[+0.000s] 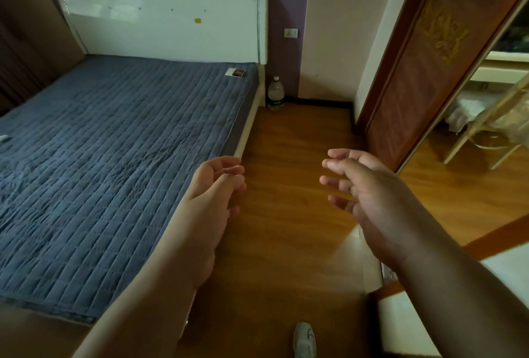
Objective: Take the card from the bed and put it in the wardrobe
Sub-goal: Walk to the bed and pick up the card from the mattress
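A small card (pixel 235 72), white with a dark reddish patch, lies on the far right corner of the bed (pixel 114 143), close to the white headboard. The bed has a blue-grey quilted cover. My left hand (pixel 217 186) hovers over the bed's right edge, fingers loosely curled and holding nothing. My right hand (pixel 360 186) floats over the wooden floor, fingers spread and empty. Both hands are well short of the card. The wardrobe (pixel 429 71) stands at the right with a brown carved sliding door; its inside shows beyond the door's edge.
A plastic bottle (pixel 275 94) stands on the floor beside the headboard. A wooden floor strip (pixel 300 157) runs between bed and wardrobe. A pale frame or rack (pixel 486 128) shows at the far right. My shoe (pixel 305 340) is at the bottom edge.
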